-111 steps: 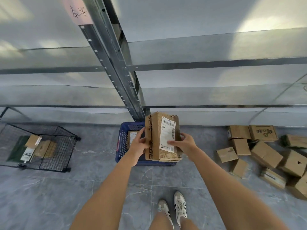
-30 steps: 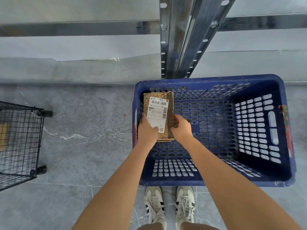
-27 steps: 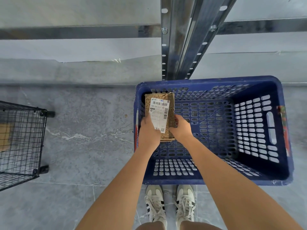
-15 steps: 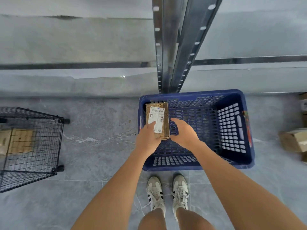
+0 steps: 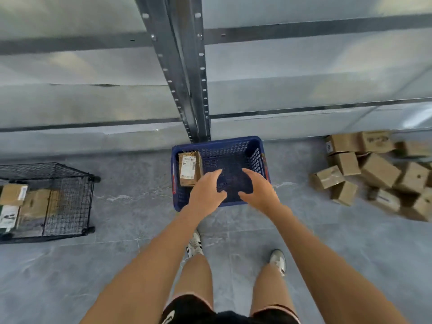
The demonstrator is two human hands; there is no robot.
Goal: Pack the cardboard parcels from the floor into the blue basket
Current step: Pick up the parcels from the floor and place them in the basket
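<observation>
The blue basket stands on the floor at the foot of a metal shelf post. One cardboard parcel with a white label stands inside against the basket's left wall. My left hand hovers over the basket's front part, fingers relaxed, holding nothing. My right hand hangs beside it, also empty, fingers loosely spread. A heap of several cardboard parcels lies on the floor to the right.
A black wire basket at the left holds a few parcels. The grey metal shelf post rises right behind the blue basket. Grey tiled floor spreads around my feet.
Both hands have let go of the labelled parcel, which stays in the basket's left side. My hands have pulled back and my head has risen; the parcel heap has come into view.
</observation>
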